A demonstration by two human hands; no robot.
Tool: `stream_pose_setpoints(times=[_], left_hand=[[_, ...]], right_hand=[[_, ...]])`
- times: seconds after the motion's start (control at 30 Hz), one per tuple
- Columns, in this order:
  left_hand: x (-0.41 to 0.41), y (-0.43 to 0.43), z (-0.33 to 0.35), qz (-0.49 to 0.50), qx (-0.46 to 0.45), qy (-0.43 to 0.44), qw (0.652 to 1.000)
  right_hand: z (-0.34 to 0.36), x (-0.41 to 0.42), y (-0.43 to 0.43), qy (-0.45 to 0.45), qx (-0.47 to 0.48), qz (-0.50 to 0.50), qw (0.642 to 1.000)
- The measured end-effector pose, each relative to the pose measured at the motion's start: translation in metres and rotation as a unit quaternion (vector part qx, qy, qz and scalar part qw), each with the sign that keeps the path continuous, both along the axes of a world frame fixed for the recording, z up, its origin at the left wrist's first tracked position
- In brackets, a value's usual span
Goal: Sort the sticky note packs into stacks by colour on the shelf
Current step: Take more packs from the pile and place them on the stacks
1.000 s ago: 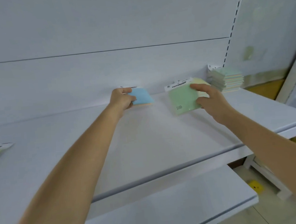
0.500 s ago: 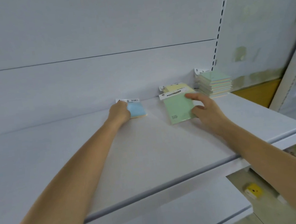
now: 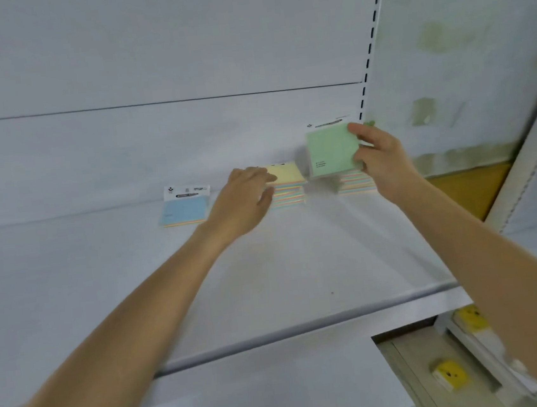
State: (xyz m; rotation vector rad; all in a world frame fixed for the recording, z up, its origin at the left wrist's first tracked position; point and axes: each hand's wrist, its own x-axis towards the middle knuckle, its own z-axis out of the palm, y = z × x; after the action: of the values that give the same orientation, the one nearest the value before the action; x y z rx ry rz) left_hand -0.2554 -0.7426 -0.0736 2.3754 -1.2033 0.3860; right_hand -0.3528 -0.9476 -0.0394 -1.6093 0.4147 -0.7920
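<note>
Pack [image 3: 184,212] left of stack [image 3: 288,196]; seemingly apart

The green pack [image 3: 331,152] and right hand [image 3: 380,158] hide most of the stack [image 3: 356,183] at the back right of the shelf [image 3: 300,266]. The left hand [image 3: 244,202] covers the left side of the yellow stack [image 3: 288,184]. Print on the blue pack [image 3: 185,208] is unreadable.

Shop: white display shelf [image 3: 300,266], slotted upright [image 3: 372,36], retail-carded sticky note pack [image 3: 331,153]

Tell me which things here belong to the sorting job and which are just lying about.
Job: green pack, yellow stack, blue pack, far-right stack, shelf.
Lying about: yellow items down below.
</note>
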Motion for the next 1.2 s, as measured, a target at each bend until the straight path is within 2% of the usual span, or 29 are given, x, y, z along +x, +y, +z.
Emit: stream_pose_setpoints(times=[0.1, 0.2, 0.37, 0.63, 0.87, 1.07, 1.2], left_hand=[[-0.037, -0.040, 0.000, -0.045, 0.050, -0.021, 0.998], [-0.061, -0.067, -0.006, -0.079, 0.103, 0.013, 0.991], [-0.064, -0.079, -0.023, -0.083, 0.158, 0.068, 0.982], [-0.057, -0.076, -0.030, -0.087, 0.131, 0.087, 0.984], [-0.054, -0.066, -0.028, -0.076, 0.134, 0.079, 0.985], [-0.057, -0.061, -0.024, -0.055, 0.159, 0.088, 0.982], [-0.059, -0.056, -0.021, -0.032, 0.162, 0.083, 0.983]], right_hand=[[0.007, 0.002, -0.035, 0.012, -0.006, -0.018, 1.000], [0.012, 0.008, -0.049, 0.015, -0.003, -0.026, 1.000], [0.008, 0.014, -0.055, 0.095, -0.129, -0.054, 0.986], [-0.022, 0.019, -0.064, 0.131, -0.313, -0.125, 0.932], [-0.033, 0.016, -0.056, 0.145, -0.459, -0.050, 0.875], [-0.040, 0.014, -0.053, 0.163, -0.489, -0.057, 0.855], [-0.040, 0.015, -0.043, 0.101, -0.500, -0.065, 0.858]])
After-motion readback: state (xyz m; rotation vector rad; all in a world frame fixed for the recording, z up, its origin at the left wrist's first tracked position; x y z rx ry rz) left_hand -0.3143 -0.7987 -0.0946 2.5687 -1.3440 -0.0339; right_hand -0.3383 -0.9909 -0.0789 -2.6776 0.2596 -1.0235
